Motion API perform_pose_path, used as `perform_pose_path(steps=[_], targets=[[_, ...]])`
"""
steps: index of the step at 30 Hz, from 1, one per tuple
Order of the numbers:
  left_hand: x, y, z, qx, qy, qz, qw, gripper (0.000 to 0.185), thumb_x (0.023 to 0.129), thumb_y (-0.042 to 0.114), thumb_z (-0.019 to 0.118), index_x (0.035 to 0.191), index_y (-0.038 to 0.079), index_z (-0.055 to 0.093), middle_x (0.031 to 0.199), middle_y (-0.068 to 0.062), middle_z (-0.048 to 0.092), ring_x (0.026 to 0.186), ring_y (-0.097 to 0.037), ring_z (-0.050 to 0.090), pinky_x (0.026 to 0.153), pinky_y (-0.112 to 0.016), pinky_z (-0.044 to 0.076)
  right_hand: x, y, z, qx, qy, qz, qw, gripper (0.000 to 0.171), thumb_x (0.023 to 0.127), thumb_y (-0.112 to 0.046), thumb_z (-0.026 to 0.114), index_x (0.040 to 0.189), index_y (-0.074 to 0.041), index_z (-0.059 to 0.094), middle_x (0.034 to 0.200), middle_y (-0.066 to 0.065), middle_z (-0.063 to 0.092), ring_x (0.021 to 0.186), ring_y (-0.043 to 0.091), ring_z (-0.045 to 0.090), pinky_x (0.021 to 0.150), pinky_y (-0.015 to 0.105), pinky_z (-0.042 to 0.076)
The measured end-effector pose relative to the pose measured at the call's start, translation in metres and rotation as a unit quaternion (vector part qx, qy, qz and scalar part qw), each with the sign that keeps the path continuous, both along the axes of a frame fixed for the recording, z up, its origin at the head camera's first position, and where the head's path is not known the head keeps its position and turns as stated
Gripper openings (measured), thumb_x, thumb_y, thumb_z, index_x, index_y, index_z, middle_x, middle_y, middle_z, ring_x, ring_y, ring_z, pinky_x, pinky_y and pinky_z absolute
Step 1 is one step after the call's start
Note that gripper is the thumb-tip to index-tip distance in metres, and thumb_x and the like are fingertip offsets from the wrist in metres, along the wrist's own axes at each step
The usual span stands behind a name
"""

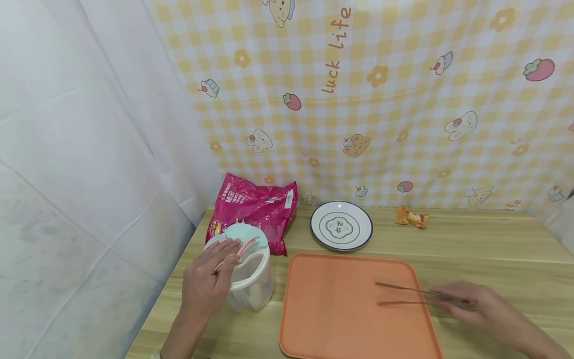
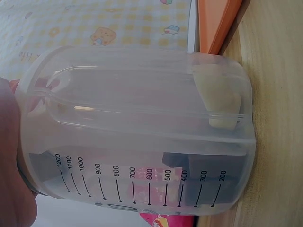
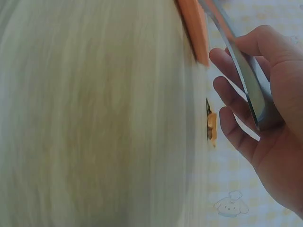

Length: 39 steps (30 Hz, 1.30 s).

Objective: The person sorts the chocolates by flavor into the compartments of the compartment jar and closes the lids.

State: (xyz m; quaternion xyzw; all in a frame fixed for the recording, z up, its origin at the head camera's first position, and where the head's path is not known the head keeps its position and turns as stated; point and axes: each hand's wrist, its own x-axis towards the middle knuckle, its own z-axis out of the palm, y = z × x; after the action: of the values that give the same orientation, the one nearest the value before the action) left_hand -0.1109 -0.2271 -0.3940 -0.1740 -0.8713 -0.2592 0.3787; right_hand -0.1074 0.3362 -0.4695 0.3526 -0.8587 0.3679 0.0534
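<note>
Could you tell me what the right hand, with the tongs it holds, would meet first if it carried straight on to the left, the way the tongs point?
Probably nothing on the orange tray; past its left rim, the measuring jug, though height is unclear.

Under my left hand (image 1: 211, 284) stands a clear plastic measuring jug (image 1: 248, 279), upright on the wood, with a pale mint lid (image 1: 244, 234) and black volume marks up its side. A pale lump lies at its bottom. In my right hand (image 1: 475, 306) I hold metal tongs (image 1: 403, 294), their two slim arms apart, pointing away from my fingers over the orange tray (image 1: 341, 309).
</note>
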Motion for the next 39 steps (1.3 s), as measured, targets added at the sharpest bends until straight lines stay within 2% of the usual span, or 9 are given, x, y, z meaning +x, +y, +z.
perform_pose_path(steps=[8,15,17,22,28,33,36,39], targets=[[0.0,0.0,-0.001,0.006,-0.012,-0.001,0.9999,0.026,0.093,0.015,0.07,0.117,0.005,0.079,0.118,-0.006,0.075,0.111,-0.03,0.071,0.112,-0.022,0.035,-0.005,0.012,-0.005,0.038,0.012,-0.02,0.999,0.042,0.083,0.004,0.081,0.123,-0.005,0.073,0.11,-0.006,0.073,0.099,0.002,0.065,0.068,0.018,0.057],[-0.003,0.0,-0.002,0.011,0.028,-0.02,0.9994,0.026,0.093,0.014,0.069,0.115,0.006,0.079,0.117,-0.005,0.075,0.109,-0.027,0.072,0.111,-0.024,0.038,-0.007,0.015,-0.005,0.093,-0.008,-0.053,0.994,0.035,0.084,-0.006,0.083,0.118,-0.005,0.074,0.111,-0.005,0.073,0.102,-0.003,0.061,0.07,0.017,0.055],[-0.003,0.0,-0.002,0.012,0.027,-0.02,0.9993,0.026,0.093,0.014,0.069,0.116,0.006,0.079,0.117,-0.005,0.075,0.109,-0.027,0.072,0.111,-0.023,0.038,-0.007,0.015,-0.005,0.102,-0.009,-0.057,0.993,0.035,0.084,-0.007,0.084,0.118,-0.005,0.074,0.111,-0.006,0.072,0.102,-0.004,0.06,0.07,0.018,0.055],[-0.001,0.0,-0.001,0.01,0.019,-0.014,0.9997,0.027,0.093,0.015,0.07,0.117,0.007,0.079,0.118,-0.005,0.075,0.111,-0.027,0.071,0.111,-0.023,0.036,-0.008,0.016,-0.004,0.118,-0.012,-0.052,0.992,0.036,0.084,-0.006,0.083,0.119,-0.004,0.074,0.11,0.0,0.071,0.103,-0.004,0.058,0.068,0.02,0.054],[-0.001,0.0,-0.001,0.008,0.018,-0.012,0.9997,0.027,0.094,0.016,0.069,0.118,0.007,0.079,0.118,-0.005,0.075,0.111,-0.027,0.071,0.111,-0.023,0.036,-0.009,0.016,-0.001,0.131,-0.026,-0.052,0.99,0.037,0.086,-0.01,0.083,0.121,-0.002,0.073,0.113,0.001,0.072,0.106,-0.005,0.058,0.071,0.017,0.053],[-0.001,0.0,-0.001,0.009,0.012,-0.01,0.9998,0.027,0.094,0.016,0.068,0.118,0.007,0.079,0.118,-0.005,0.075,0.111,-0.027,0.071,0.111,-0.021,0.035,-0.009,0.011,0.006,0.111,-0.051,-0.049,0.991,0.038,0.09,-0.01,0.079,0.125,0.001,0.069,0.118,0.01,0.072,0.11,-0.005,0.058,0.075,0.016,0.054],[-0.001,0.0,-0.001,0.009,0.009,-0.009,0.9999,0.027,0.094,0.016,0.069,0.117,0.007,0.079,0.117,-0.006,0.075,0.111,-0.028,0.071,0.111,-0.021,0.035,-0.009,0.001,0.015,0.1,-0.026,-0.068,0.992,0.036,0.092,-0.008,0.077,0.126,-0.003,0.07,0.117,0.006,0.074,0.11,-0.003,0.06,0.075,0.019,0.056],[-0.001,0.001,-0.001,0.009,0.012,-0.008,0.9999,0.027,0.093,0.015,0.07,0.116,0.006,0.079,0.117,-0.006,0.075,0.11,-0.029,0.071,0.111,-0.022,0.037,-0.01,-0.018,0.028,0.096,0.024,-0.098,0.99,0.035,0.092,-0.009,0.077,0.126,-0.012,0.072,0.119,-0.003,0.073,0.107,0.002,0.064,0.071,0.025,0.058]])
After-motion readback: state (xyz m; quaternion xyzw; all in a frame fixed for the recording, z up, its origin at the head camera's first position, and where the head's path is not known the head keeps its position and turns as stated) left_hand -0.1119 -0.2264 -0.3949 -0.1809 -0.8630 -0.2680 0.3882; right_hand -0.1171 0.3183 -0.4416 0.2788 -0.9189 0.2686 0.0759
